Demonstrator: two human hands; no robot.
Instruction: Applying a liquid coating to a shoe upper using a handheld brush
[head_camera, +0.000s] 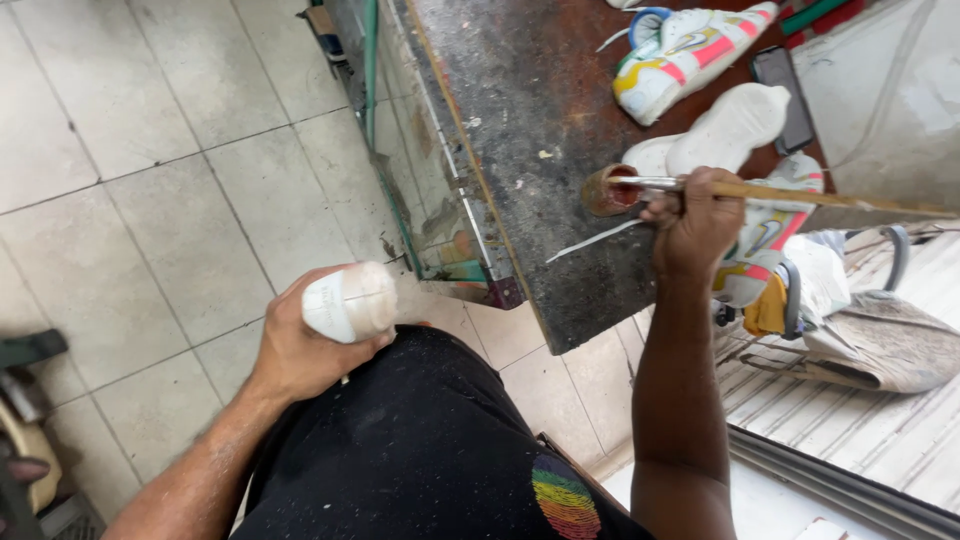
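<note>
My left hand (300, 350) grips a white shoe sole (350, 300) over my black-trousered knee, its heel end facing up. My right hand (697, 222) holds a long wooden-handled brush (800, 195), whose metal-ferruled tip dips into a small round glue pot (606, 192) on the dark worktable (530, 120). A white, pink and yellow sneaker (765, 245) lies just behind my right hand, partly hidden by it.
A second matching sneaker (690, 50) and another white sole (725, 130) lie further back on the table, beside a dark phone (785, 95). Tiled floor (150, 180) spreads to the left. A grey bag (880, 340) lies on slatted metal at right.
</note>
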